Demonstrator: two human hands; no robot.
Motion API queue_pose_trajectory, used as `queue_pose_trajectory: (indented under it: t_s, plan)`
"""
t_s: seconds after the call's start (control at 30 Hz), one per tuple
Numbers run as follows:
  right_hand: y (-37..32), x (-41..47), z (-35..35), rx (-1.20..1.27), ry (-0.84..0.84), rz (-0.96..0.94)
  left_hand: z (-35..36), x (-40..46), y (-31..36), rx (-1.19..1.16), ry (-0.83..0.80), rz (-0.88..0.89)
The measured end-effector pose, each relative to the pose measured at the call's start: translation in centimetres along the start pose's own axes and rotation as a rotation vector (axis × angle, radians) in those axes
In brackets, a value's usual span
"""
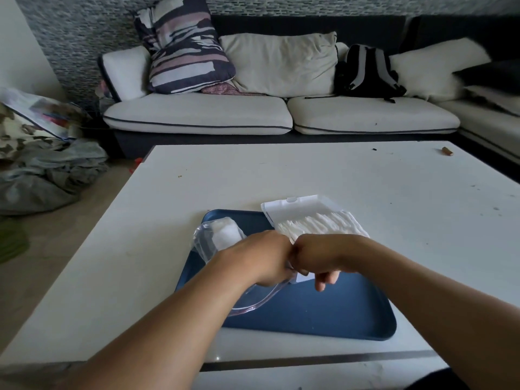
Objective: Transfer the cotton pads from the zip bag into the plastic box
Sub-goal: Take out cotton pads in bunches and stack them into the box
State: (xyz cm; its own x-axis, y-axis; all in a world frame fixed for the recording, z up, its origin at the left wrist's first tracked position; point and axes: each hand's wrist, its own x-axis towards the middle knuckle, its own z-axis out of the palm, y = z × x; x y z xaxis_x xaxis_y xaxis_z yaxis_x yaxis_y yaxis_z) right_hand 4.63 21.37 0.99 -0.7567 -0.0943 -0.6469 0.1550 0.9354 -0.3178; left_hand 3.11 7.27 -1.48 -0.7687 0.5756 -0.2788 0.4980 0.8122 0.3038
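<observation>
A clear zip bag (208,243) lies on a blue tray (323,311), with a stack of white cotton pads (226,233) inside its far end. My left hand (264,260) and my right hand (318,260) meet knuckle to knuckle over the bag's near end, and both grip its mouth. Its curved zip edge shows under my left wrist. A white plastic box (284,212) with its lid open stands at the tray's far right. Several cotton pads (320,223) are lined up inside the box, partly hidden behind my right hand.
The tray sits on a white table (281,178) with a dark strip near its front edge. A small brown object (446,151) lies at the far right of the table. Beyond are a sofa with cushions and a black backpack (365,71).
</observation>
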Motion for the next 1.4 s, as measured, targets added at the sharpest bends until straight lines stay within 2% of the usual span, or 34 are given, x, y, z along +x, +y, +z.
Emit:
queue_pose_trajectory:
  t_s: [0.13, 0.27, 0.37, 0.43, 0.47, 0.53, 0.57, 0.63, 0.67, 0.7, 0.8, 0.9, 1.0, 1.17, 1.4]
  plan:
    - [-0.9, 0.2, 0.7, -0.207, -0.024, 0.080, 0.0, 0.2, 0.3, 0.106, 0.038, 0.013]
    - [-1.8, 0.2, 1.8, -0.365, 0.016, 0.070, 0.3, 0.5, 0.4, 0.205, 0.076, 0.007]
    - [-1.7, -0.4, 1.2, -0.335, 0.018, 0.045, 0.1, 0.3, -0.3, 0.034, 0.007, 0.030]
    - [-1.5, -1.3, 0.5, -0.286, 0.105, 0.002, -0.8, -0.4, -0.9, -0.115, 0.030, 0.072]
    - [-1.4, -1.9, 0.0, -0.285, 0.226, -0.038, -1.5, -0.8, -1.4, -0.191, 0.091, 0.084]
    - [-1.3, -2.8, -0.8, -0.238, 0.516, -0.183, -3.4, -1.9, -2.8, -0.359, 0.323, 0.057]
    - [-1.8, -3.4, -0.8, -0.112, 0.505, -0.279, -4.2, -2.5, -3.8, -0.418, 0.462, 0.014]
    - [-3.3, -4.9, 0.5, 0.078, 0.177, -0.441, -5.0, -3.1, -6.2, -0.415, 0.629, -0.132]
    - [-3.9, -4.8, 1.4, 0.017, 0.046, -0.487, -5.0, -3.3, -7.4, -0.387, 0.616, -0.231]
    - [-4.4, -4.5, 2.5, -0.101, 0.006, -0.508, -4.5, -3.2, -8.5, -0.374, 0.545, -0.334]
    - [-4.9, -1.2, 4.8, -0.307, 0.092, -0.521, -2.5, -2.5, -10.7, -0.445, 0.331, -0.482]
    - [-4.6, 1.3, 5.8, -0.368, 0.224, -0.527, -1.3, -1.9, -11.9, -0.571, 0.270, -0.485]
    - [-4.1, 3.7, 6.1, -0.294, 0.361, -0.567, -0.5, -1.2, -13.1, -0.695, 0.305, -0.512]
    - [-4.2, 5.4, 5.2, -0.003, 0.526, -0.523, -0.4, -0.8, -12.4, -0.880, 0.345, -0.533]
    - [-6.0, 4.4, 3.5, 0.096, 0.609, -0.600, -0.9, -0.9, -11.0, -1.161, 0.354, -0.547]
